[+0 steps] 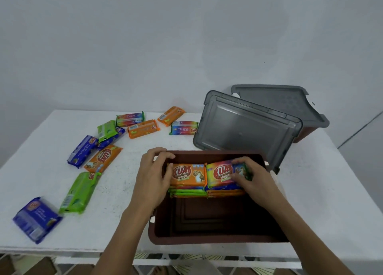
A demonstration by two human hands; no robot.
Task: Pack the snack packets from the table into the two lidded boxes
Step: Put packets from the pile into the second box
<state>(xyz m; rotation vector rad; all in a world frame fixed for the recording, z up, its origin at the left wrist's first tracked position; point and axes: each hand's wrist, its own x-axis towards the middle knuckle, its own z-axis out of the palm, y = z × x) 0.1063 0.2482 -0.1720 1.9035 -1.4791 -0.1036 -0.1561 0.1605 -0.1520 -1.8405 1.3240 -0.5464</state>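
The table [186,142] is still littered with loose packets [143,128] on the left. The brown box [207,236] sits near you, its grey lid [246,127] propped behind. Your left hand [153,177] presses the orange packet [187,174] and your right hand [250,179] pinches the rainbow packet [222,173], both topping the stacks. They look light, crinkly and slippery, so grab them by the long edges.

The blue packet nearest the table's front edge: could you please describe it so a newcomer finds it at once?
Start at the open brown box, then look left along the white table. The blue packet lies alone by the front-left corner, below a green packet, nearer than any other.
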